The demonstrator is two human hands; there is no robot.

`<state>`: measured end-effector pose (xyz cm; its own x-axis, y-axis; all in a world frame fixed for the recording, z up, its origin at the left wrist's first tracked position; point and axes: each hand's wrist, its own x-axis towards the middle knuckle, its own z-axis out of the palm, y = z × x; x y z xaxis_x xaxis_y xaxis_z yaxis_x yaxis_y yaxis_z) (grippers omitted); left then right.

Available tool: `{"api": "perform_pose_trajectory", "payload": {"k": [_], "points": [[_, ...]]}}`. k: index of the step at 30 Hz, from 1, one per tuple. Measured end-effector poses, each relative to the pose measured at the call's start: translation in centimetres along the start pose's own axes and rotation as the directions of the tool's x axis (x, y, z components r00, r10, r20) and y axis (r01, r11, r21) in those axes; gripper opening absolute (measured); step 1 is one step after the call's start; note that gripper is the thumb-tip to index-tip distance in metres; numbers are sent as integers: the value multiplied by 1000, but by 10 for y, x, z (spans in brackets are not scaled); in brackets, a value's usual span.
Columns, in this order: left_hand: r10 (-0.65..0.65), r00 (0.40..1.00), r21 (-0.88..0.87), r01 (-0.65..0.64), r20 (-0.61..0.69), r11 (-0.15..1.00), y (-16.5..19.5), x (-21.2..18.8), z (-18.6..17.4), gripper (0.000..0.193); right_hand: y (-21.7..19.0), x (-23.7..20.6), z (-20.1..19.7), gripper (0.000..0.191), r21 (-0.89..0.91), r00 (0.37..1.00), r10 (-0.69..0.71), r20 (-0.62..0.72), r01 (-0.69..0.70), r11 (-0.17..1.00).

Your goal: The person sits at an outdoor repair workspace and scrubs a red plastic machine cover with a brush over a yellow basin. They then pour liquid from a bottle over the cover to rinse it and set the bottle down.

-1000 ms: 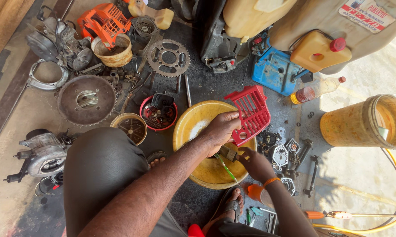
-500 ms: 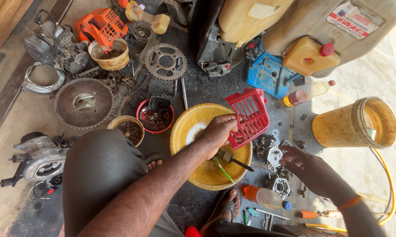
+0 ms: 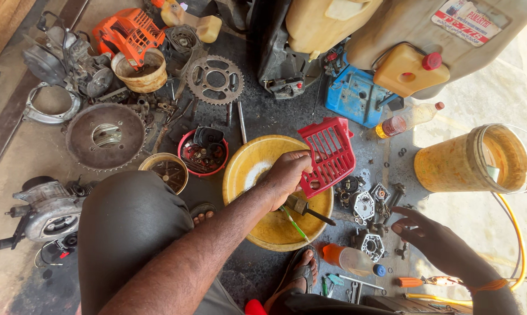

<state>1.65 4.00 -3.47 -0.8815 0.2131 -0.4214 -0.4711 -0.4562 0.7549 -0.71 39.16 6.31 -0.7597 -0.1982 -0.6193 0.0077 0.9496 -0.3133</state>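
Note:
My left hand (image 3: 287, 175) reaches over a yellow bowl (image 3: 249, 169) and grips a small dark metal part (image 3: 301, 206) with a thin rod sticking out to the right. A green stick (image 3: 293, 224) lies in the bowl just below it. A red plastic grille cover (image 3: 329, 154) leans on the bowl's right rim, touching that hand. My right hand (image 3: 430, 236), with an orange band at the wrist, hovers with fingers apart over several small grey engine parts (image 3: 365, 205) on the floor; nothing shows in it.
A red bowl of small parts (image 3: 202, 153) and a tin (image 3: 164, 169) sit left of the yellow bowl. Sprockets (image 3: 215, 80), a toothed disc (image 3: 105, 136), engine blocks (image 3: 47, 210), a blue casing (image 3: 354, 96), a yellow bucket (image 3: 473, 160), a plastic bottle (image 3: 351, 259) and a screwdriver (image 3: 430, 282) surround me.
My right hand left the bowl, where it was next to the left hand, and swung right to the small parts on the floor. The left hand stayed over the bowl.

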Motion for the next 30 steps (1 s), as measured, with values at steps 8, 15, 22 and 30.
{"api": "perform_pose_trajectory", "payload": {"k": [8,15,22,30], "points": [[36,997,-89,-30,62,996,1,-3,3,37,24,-4,-17,55,-8,998,39,-51,-40,999],[-35,999,-138,31,-28,990,7,-8,2,34,124,-30,-65,61,414,967,50,-248,59,908],[26,999,11,-26,-48,1000,-4,-4,-2,30,204,-55,42,59,865,688,540,-485,285,414],[10,957,56,6,-289,998,-27,8,-13,18,169,-31,252,56,934,836,536,114,94,-346]]}}
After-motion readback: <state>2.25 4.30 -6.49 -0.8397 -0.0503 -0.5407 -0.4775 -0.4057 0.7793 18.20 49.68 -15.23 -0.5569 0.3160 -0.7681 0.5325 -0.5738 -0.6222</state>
